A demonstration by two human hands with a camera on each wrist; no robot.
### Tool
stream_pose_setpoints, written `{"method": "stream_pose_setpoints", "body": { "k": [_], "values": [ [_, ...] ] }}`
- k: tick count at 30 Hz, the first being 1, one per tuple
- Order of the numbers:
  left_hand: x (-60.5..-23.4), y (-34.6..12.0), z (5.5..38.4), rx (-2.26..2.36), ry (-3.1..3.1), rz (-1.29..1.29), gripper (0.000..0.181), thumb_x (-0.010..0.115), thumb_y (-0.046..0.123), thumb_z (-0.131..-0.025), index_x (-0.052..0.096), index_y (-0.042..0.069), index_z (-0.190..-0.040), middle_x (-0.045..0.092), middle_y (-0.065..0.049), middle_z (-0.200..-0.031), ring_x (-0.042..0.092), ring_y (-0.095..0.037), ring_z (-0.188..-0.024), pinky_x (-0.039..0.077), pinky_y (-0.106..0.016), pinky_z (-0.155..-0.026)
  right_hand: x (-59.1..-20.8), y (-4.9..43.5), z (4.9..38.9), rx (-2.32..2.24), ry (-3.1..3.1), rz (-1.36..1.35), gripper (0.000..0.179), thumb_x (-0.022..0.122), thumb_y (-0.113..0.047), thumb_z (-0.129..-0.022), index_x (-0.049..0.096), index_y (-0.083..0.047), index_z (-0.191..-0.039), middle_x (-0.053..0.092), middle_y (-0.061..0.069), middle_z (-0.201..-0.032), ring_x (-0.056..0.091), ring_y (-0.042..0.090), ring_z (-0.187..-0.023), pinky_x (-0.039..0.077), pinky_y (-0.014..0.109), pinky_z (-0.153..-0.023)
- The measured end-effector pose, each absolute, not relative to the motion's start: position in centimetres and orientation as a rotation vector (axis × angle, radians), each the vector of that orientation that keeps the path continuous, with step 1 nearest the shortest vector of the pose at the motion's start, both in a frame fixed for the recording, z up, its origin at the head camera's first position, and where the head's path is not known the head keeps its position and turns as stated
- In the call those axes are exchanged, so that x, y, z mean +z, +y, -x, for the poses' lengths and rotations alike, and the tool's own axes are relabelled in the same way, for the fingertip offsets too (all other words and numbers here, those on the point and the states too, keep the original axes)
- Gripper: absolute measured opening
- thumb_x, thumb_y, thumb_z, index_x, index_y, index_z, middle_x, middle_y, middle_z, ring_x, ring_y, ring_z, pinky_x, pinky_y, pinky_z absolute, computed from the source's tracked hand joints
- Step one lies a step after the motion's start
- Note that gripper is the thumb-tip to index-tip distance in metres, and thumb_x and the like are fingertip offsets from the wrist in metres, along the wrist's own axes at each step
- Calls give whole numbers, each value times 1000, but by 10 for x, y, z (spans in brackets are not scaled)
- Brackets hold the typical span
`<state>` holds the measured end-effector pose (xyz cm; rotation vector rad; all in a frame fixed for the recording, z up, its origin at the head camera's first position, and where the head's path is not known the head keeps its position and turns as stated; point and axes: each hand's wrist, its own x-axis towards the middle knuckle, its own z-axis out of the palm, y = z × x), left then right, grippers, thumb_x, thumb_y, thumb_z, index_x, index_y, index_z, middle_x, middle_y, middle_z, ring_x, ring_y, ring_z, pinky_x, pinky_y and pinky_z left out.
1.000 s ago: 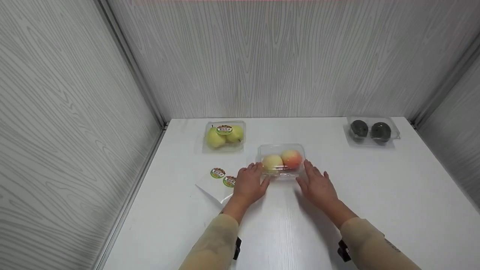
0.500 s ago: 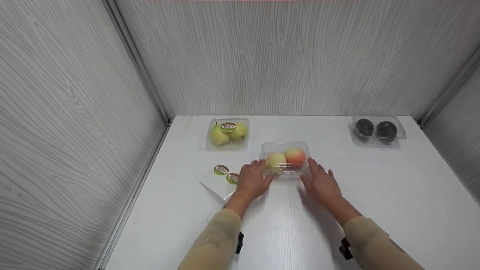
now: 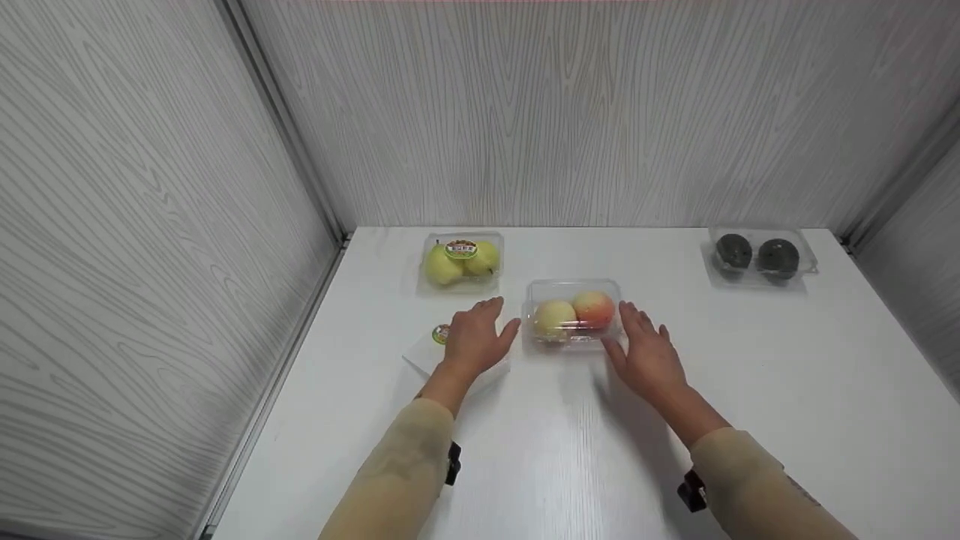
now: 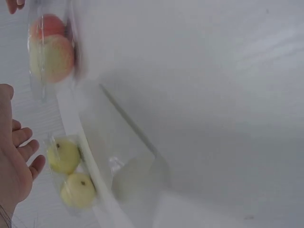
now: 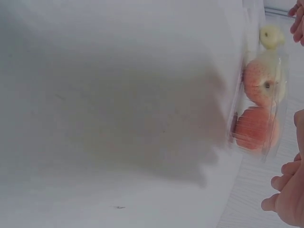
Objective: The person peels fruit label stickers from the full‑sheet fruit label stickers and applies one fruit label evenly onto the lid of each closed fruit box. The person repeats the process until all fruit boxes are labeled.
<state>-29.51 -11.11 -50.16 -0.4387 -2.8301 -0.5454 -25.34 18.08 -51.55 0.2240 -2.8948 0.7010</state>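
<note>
A clear plastic box with two red-and-yellow apples stands mid-table, its lid down. My right hand is at the box's right side, fingers extended; whether they touch it I cannot tell. My left hand, fingers loosely extended and holding nothing, hovers left of the box. Under it lies a white sticker sheet, partly hidden, with one round fruit sticker showing. In the left wrist view the left hand appears apart from the apple box.
At the back left stands a clear box of pears with a round label on its lid. A clear box with two dark round fruits sits at the back right. Pale wood-grain walls enclose the white table.
My left hand has left the apple box and moved left over the sticker sheet, covering one sticker. The right hand stays beside the box. The head view has shifted slightly.
</note>
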Motion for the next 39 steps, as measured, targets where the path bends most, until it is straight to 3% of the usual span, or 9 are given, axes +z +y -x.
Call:
{"method": "stream_pose_setpoints", "body": {
  "k": [13,20,32,39],
  "values": [
    [-493,-163,297,-571,-2878,275,61,58,44,-107,59,-3,-146,64,-19,-145,60,-36,-135,47,-54,-110,-508,126,243,728,-2784,-469,66,67,-30,-104,46,4,-157,47,23,-160,44,41,-148,24,64,-123],
    [-497,-187,293,-605,-2903,178,62,59,44,-106,59,-4,-146,63,-21,-144,59,-38,-135,45,-56,-111,-507,94,234,743,-2818,-615,65,65,-32,-106,45,0,-159,46,19,-162,39,40,-152,24,60,-125],
    [-510,-206,286,-628,-3047,5,69,52,48,-108,49,-2,-155,55,-20,-154,51,-40,-143,37,-57,-119,-523,58,222,655,-2892,-860,60,63,-33,-107,49,-1,-156,49,18,-161,44,38,-150,29,59,-123],
    [-515,-210,284,-618,-3092,-52,67,57,46,-108,51,-2,-154,56,-20,-153,52,-40,-142,38,-56,-118,-533,47,224,598,-3002,-897,61,62,-36,-108,48,-5,-158,46,14,-163,41,34,-153,27,60,-124]
  ]
}}
